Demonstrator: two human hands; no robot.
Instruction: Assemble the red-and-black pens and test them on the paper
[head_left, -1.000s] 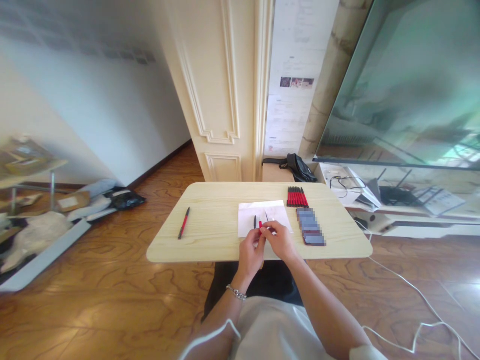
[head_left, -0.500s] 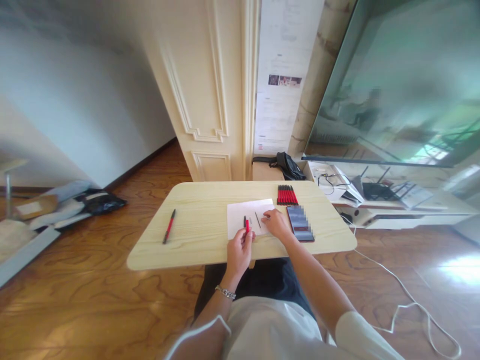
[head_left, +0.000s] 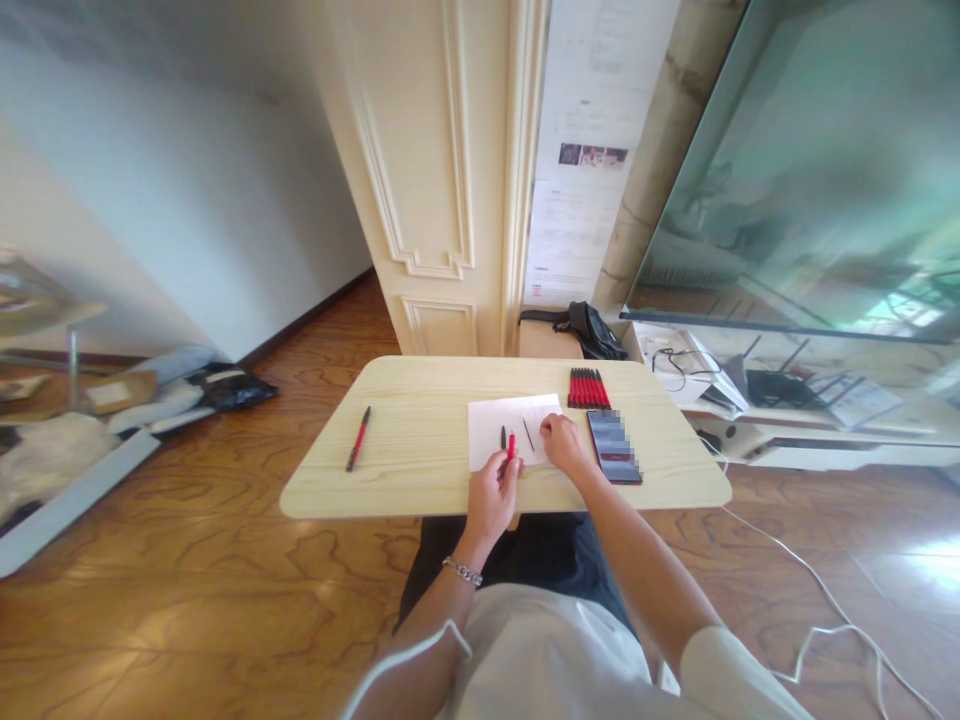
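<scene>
My left hand (head_left: 491, 492) is closed around a red pen barrel (head_left: 511, 445) that points upward between thumb and fingers. Right beside the barrel is a black pen part (head_left: 503, 437); whether it lies on the paper or is held too, I cannot tell. Both are over a white sheet of paper (head_left: 484, 417). A thin dark pen refill (head_left: 528, 434) lies on the sheet between my hands. At the sheet's right edge rests my right hand (head_left: 568, 447), its fingers curled together; anything they pinch is hidden.
Several red-and-black pens (head_left: 588, 388) lie in a row at the back right of the table (head_left: 420, 390). Below them is a phone (head_left: 616, 460). A single red-and-black pen (head_left: 358, 440) lies at the left. A white cable (head_left: 787, 560) runs across the floor.
The camera view has shifted, so the whole table appears further right. My right fingers have curled in more at the sheet's edge. My left hand still grips the red barrel.
</scene>
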